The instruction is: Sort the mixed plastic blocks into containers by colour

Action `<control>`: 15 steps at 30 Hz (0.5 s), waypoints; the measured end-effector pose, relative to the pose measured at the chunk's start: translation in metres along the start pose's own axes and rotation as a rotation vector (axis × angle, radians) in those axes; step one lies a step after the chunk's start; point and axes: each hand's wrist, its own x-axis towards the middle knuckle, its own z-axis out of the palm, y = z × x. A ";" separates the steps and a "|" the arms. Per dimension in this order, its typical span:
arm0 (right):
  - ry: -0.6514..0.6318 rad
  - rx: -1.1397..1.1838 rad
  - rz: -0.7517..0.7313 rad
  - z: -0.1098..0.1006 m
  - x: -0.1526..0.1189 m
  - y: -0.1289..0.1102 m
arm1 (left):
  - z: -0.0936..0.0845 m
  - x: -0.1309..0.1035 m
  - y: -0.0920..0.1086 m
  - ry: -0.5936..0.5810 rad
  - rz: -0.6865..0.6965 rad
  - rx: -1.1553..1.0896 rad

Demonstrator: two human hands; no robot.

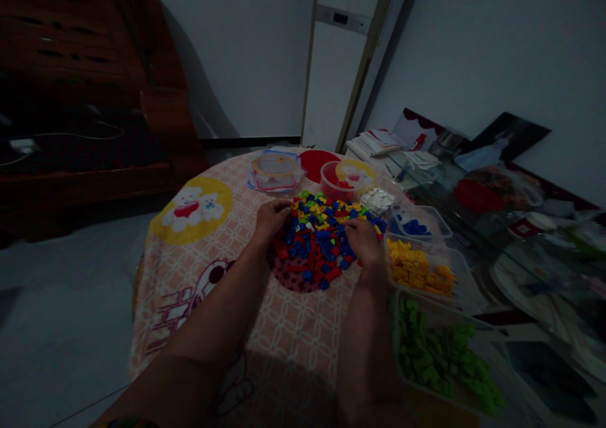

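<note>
A mixed pile of toy building bricks (318, 251) in red, blue, yellow, green and white is spread on the round table. At its left edge is my left hand (272, 219), fingers curled and close together, their tips against the bricks. My right hand (363, 240) reaches into the right side of the pile with bent, closed fingers. Whatever either hand pinches is too small and dark to make out. Right of the pile stand clear boxes of sorted bricks: green bricks (442, 352), yellow bricks (416, 267), blue bricks (413, 226) and white bricks (377, 199).
Behind the pile is a round tub (335, 177) with a few red bricks. Stacked clear containers and lids (276, 170) lie at the far left. A patterned cloth (303, 333) covers the table. A cluttered glass-topped surface (426, 178) adjoins on the right; a wooden bench (165, 118) stands left.
</note>
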 end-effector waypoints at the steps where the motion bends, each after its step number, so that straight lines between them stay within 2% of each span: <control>1: -0.006 0.038 -0.030 0.003 0.001 -0.007 | 0.000 0.000 0.000 -0.005 -0.007 -0.006; 6: -0.084 0.206 -0.207 0.021 0.000 -0.044 | 0.000 -0.001 0.001 -0.021 -0.031 -0.024; 9: -0.083 0.293 -0.278 0.022 -0.001 -0.053 | -0.002 -0.002 0.004 -0.038 -0.032 -0.027; 12: -0.036 0.267 -0.219 0.008 -0.003 -0.042 | -0.002 -0.003 0.005 -0.033 -0.034 -0.009; 15: 0.026 0.105 -0.091 -0.011 -0.005 -0.011 | -0.001 -0.003 0.004 -0.026 -0.036 0.010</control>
